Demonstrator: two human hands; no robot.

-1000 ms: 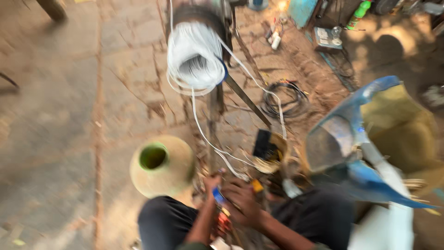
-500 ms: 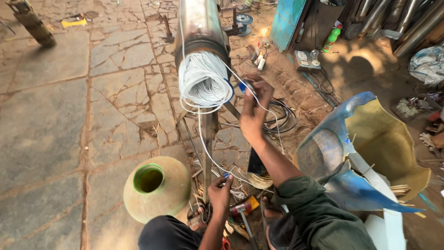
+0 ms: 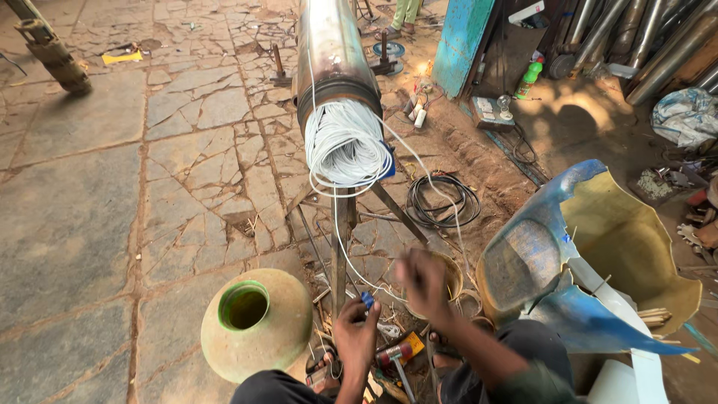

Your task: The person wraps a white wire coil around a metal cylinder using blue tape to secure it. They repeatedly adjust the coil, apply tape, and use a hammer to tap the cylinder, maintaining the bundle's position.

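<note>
A long metal cylinder (image 3: 329,52) lies on a metal stand (image 3: 340,247), with a thick bundle of white wire (image 3: 345,146) spilling from its near end. Loose strands of the white wire run down toward me. My left hand (image 3: 356,333) is closed around a small blue piece (image 3: 367,300) and the wire strand at it. My right hand (image 3: 425,283) is blurred, low beside the left hand, with a white strand running up from it toward the bundle; its grip is unclear.
A clay pot with a green rim (image 3: 254,325) stands left of my knees. A broken blue shell (image 3: 591,262) lies at right. Black cable coil (image 3: 441,200), a red-handled hammer (image 3: 396,355) and pipes (image 3: 658,37) lie around on cracked stone paving.
My right hand has dropped from the wire bundle at the cylinder's end down to beside my left hand. The camera has tilted up, showing more of the cylinder.
</note>
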